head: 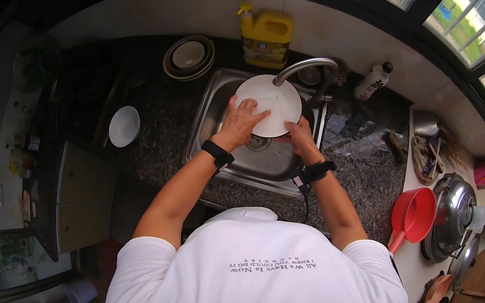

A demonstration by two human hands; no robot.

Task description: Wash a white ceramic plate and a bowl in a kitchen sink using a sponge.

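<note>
A round white plate (pixel 279 100) is held over the stainless steel sink (pixel 272 161), beneath the curved metal faucet (pixel 304 64). My right hand (pixel 300 136) grips the plate's lower right rim, thumb on top and fingers partly hidden beneath. My left hand (pixel 243 122) lies on the plate's left part with its fingers spread over the surface. Below the plate, the sink's drain strainer (pixel 258 143) shows in part. Each wrist wears a black band. Whether water runs from the faucet is hard to tell.
A white bowl (pixel 124 126) stands left on the dark stone counter (pixel 160 130); stacked bowls (pixel 188 56) are behind it. A yellow jug (pixel 268 38) and a pump bottle (pixel 246 18) stand behind the sink. A white bottle (pixel 372 82), red dipper (pixel 414 215) and lidded pan (pixel 453 215) are at right.
</note>
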